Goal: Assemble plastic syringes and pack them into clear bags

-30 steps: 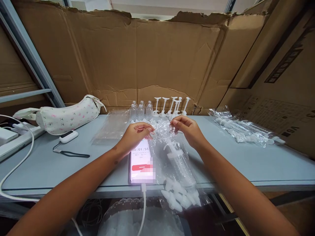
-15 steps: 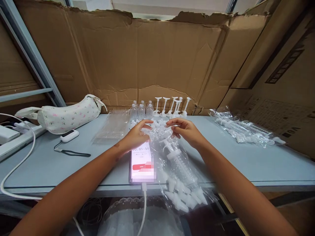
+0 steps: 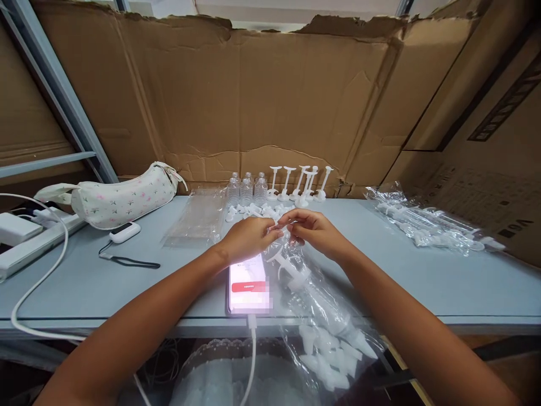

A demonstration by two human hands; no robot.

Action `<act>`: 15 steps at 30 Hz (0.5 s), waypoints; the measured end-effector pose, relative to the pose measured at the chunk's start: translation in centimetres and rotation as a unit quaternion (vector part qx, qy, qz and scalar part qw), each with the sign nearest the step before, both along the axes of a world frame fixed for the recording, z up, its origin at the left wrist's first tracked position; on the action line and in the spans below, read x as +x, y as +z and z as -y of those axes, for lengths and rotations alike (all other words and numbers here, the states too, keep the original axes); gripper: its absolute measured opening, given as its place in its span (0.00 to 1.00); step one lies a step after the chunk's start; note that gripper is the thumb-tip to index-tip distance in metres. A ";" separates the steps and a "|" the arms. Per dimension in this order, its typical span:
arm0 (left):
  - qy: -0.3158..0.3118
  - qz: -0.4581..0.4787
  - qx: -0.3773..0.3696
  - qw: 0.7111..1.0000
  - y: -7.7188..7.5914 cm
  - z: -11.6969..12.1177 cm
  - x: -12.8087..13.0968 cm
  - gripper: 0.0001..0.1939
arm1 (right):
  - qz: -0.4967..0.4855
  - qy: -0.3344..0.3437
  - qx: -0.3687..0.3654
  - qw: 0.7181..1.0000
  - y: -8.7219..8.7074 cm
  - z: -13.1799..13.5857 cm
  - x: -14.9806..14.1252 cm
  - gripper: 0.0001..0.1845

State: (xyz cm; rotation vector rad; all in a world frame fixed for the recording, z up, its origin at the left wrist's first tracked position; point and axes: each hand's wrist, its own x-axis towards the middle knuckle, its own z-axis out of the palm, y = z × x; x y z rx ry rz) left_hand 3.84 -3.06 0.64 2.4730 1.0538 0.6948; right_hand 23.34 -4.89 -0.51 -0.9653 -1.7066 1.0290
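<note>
My left hand (image 3: 249, 237) and my right hand (image 3: 316, 232) meet at the top end of a clear plastic bag (image 3: 310, 307). Fingers of both hands are pinched together on the film there, though some fingertips are hidden. Inside the bag lies a clear tube with a white plunger and cap (image 3: 298, 277). Several white cone-shaped nozzles (image 3: 327, 358) fill its lower end, which hangs over the table's front edge. Just left of the bag, a phone (image 3: 249, 287) with a lit screen lies below my left hand, its cable plugged in.
Small white parts (image 3: 253, 210), clear ribbed bottles (image 3: 245, 192) and white plungers (image 3: 299, 185) stand behind my hands. Flat clear bags (image 3: 198, 217) lie left, filled bags (image 3: 431, 223) right. A floral pouch (image 3: 124, 197), a small white device (image 3: 125, 232) and a power strip (image 3: 42, 242) are further left.
My hands have come together from being apart, with fingertips now closed at the bag's top. The bag's lower end has shifted down and right. The view has moved slightly.
</note>
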 end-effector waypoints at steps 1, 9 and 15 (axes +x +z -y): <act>-0.003 0.001 -0.002 1.000 0.0 0.1 0.0 0.15 | -0.002 0.004 0.000 1.000 0.0 0.0 0.0 0.08; 0.014 0.002 0.013 1.000 -0.2 1.3 0.3 0.14 | -0.010 0.015 -0.005 1.000 0.3 -0.1 0.8 0.14; 0.068 0.012 0.032 0.997 0.4 1.2 -0.1 0.13 | 0.036 0.062 -0.078 0.994 0.8 0.1 1.7 0.26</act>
